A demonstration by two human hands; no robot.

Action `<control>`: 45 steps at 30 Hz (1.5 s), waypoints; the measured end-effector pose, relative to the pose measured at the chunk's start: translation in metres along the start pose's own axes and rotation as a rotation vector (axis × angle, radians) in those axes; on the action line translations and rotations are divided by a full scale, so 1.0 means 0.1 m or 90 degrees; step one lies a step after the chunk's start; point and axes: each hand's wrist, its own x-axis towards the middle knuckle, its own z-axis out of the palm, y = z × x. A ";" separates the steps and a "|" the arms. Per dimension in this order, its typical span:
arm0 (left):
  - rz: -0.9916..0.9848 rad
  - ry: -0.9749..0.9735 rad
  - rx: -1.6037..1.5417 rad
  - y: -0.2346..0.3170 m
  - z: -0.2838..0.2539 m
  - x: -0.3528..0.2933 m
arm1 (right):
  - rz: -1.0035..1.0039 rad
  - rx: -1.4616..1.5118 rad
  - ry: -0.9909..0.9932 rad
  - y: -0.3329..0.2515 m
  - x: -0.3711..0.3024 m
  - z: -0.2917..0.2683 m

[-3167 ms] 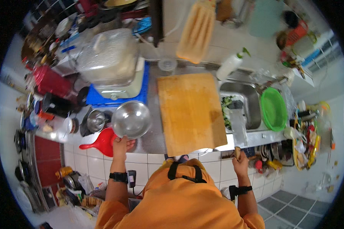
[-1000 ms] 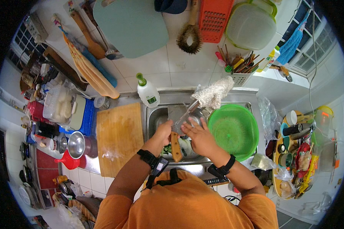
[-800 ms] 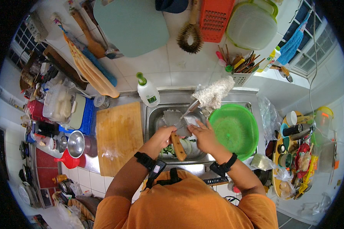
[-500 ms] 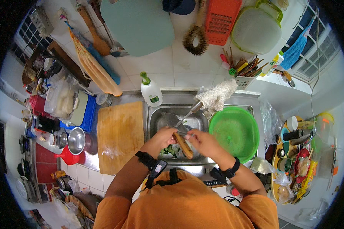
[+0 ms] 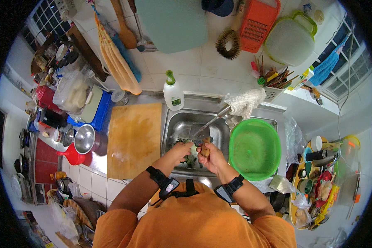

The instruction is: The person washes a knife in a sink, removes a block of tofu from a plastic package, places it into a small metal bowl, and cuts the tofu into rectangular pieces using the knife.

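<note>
Over the steel sink [image 5: 168, 131], my right hand [image 5: 213, 160] is wrapped round the wooden handle of a cleaver [image 5: 205, 145]. Its dark, broad blade points away from me, under the faucet spout [image 5: 208, 122]. To its left, my left hand [image 5: 178, 152] has its fingers closed at a pale green vegetable piece [image 5: 193, 149], close beside the cleaver handle. My fingers partly cover that piece. Below both hands, green and dark vegetable scraps [image 5: 190, 162] lie in the sink basin.
A wooden cutting board [image 5: 132, 140] lies left of the sink, and a green plastic basin [image 5: 254, 151] stands on its right. Behind the sink are a white pump bottle [image 5: 173, 94] and a cloth-wrapped faucet lever [image 5: 246, 102]. A red grater [image 5: 258, 29] hangs on the wall.
The cleaver has passed from lying across between both hands to my right hand's grip, its handle turned more upright. My left hand has moved to the pale green piece. The whole view has shifted slightly.
</note>
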 end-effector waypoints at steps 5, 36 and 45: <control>0.004 -0.157 -0.218 -0.13 0.00 0.22 | -0.004 0.104 -0.087 0.17 -0.01 0.09; -0.003 -0.310 -0.150 0.21 -0.18 0.22 | -0.352 -0.748 0.133 -0.92 0.88 -1.15; -0.052 -0.199 -0.238 0.11 0.22 0.42 | -0.388 -0.731 0.124 -0.12 0.15 -0.66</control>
